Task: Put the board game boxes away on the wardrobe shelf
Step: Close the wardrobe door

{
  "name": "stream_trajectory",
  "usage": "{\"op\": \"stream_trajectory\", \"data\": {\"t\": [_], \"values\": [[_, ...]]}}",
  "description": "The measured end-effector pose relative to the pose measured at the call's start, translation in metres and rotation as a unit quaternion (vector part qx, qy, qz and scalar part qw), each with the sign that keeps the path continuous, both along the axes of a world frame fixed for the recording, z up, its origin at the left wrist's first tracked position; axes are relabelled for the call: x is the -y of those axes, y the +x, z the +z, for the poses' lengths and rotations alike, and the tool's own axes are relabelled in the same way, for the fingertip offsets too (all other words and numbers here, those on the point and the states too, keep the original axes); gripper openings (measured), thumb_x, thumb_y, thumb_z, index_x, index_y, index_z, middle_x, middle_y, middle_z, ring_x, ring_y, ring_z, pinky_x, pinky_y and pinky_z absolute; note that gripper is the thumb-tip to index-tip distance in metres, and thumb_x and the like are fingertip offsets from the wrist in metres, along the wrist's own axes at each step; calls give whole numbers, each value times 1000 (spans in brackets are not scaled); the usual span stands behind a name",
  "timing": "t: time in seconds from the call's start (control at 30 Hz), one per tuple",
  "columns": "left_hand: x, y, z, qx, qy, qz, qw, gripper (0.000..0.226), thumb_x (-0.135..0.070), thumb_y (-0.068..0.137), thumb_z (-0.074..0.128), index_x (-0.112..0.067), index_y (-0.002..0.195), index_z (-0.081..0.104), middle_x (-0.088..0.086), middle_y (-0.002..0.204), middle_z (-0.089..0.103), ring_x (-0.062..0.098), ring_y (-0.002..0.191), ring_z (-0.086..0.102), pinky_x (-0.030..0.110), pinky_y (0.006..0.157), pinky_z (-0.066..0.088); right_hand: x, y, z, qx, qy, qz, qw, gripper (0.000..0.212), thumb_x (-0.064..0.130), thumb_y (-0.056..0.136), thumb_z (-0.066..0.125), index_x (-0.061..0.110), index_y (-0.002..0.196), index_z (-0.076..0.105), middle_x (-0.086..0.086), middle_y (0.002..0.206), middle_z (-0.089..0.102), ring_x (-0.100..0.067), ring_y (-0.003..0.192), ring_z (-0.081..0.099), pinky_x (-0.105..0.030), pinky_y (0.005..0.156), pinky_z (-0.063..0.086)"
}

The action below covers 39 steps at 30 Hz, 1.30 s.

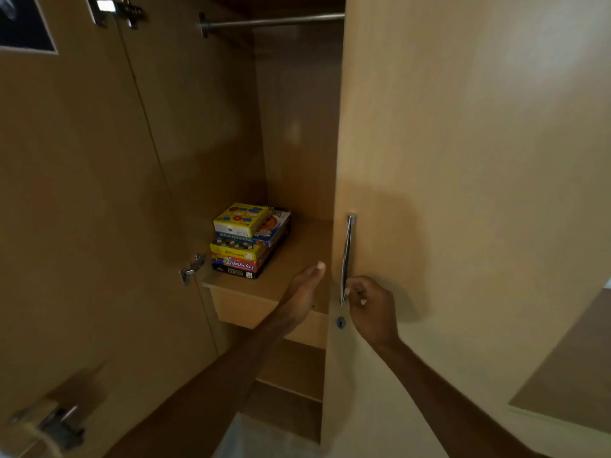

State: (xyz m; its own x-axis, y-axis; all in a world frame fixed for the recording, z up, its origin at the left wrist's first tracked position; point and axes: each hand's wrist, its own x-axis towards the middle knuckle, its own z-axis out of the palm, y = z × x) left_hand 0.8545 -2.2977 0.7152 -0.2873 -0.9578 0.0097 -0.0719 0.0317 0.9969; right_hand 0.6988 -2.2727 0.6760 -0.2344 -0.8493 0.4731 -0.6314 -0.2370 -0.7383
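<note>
A stack of several board game boxes [249, 241] lies at the left side of the wardrobe shelf [297, 259]; a small yellow box is on top and a black chess box at the bottom. My left hand [305, 289] reaches over the shelf's front edge, flat and holding nothing, to the right of the stack and apart from it. My right hand [372, 309] has its fingers curled around the lower end of the metal door handle [346, 259] on the right wardrobe door [463, 193].
The left door [82, 193] stands open, with hinges [191, 268] along its edge. A hanging rail [274, 20] crosses the top of the compartment. A drawer front sits under the shelf, with lower shelves [291, 385] beneath. A keyhole [341, 322] is below the handle.
</note>
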Motion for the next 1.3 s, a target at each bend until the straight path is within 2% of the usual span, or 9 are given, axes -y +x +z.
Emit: {"op": "stream_trajectory", "data": {"t": [0.1,0.2,0.4,0.53,0.67,0.9,1.03,1.17,1.3], "values": [[-19,34,-19,-20,-44,113,992,15,-24,92,61,-19,105,68,-8,103,68,-2,97,61,9,77,46,-18,21,-8,-7,5,28,1000,21,14,88,62,20,108,66,14,87,67,-2,80,65,-19,73,52],[-48,87,-45,-16,-56,226,972,12,-7,90,64,-12,100,68,-6,90,68,-7,79,62,6,71,45,-24,58,-25,-20,55,86,995,25,19,88,62,23,112,64,12,94,70,-4,87,66,-23,77,53],[-131,227,-71,59,-49,399,914,19,-12,91,64,-14,109,68,-4,103,71,2,91,66,9,76,49,-40,192,-39,4,167,253,953,30,11,88,59,23,115,61,15,92,66,5,82,61,-4,69,44],[-181,304,-62,92,-69,508,854,20,-28,88,64,-23,108,65,-6,103,69,14,94,67,21,77,53,-51,286,-30,15,162,346,924,34,28,88,58,24,121,59,12,95,67,-4,88,64,-34,82,56],[-211,368,-30,142,-125,572,798,42,-35,85,61,-22,125,55,-7,122,59,10,108,58,25,85,47,-65,369,-8,15,124,384,915,33,24,88,60,26,121,59,10,97,69,-1,91,63,-29,82,55],[-196,417,15,122,-121,417,893,32,-19,97,53,-18,128,58,-4,123,66,11,112,62,41,100,51,-88,427,16,24,93,365,926,34,21,90,62,25,124,58,11,103,67,-7,95,63,-29,81,58],[-201,414,13,58,-130,398,906,29,-11,96,52,-14,123,63,-1,116,69,12,107,65,41,99,53,-98,415,10,28,92,334,938,35,25,89,64,27,124,58,18,99,65,-1,93,62,-28,78,59],[-211,396,7,26,-138,339,930,32,-26,87,58,-16,116,67,1,111,72,18,106,67,45,95,54,-110,388,3,67,112,304,944,35,25,86,69,27,120,59,19,96,64,1,92,62,-24,76,56],[-208,368,7,10,-168,215,962,20,-15,94,57,-8,109,69,4,104,73,18,101,69,32,90,56,-127,348,4,103,76,274,953,29,22,86,68,27,114,62,13,101,68,-2,92,64,-22,75,55]]}}
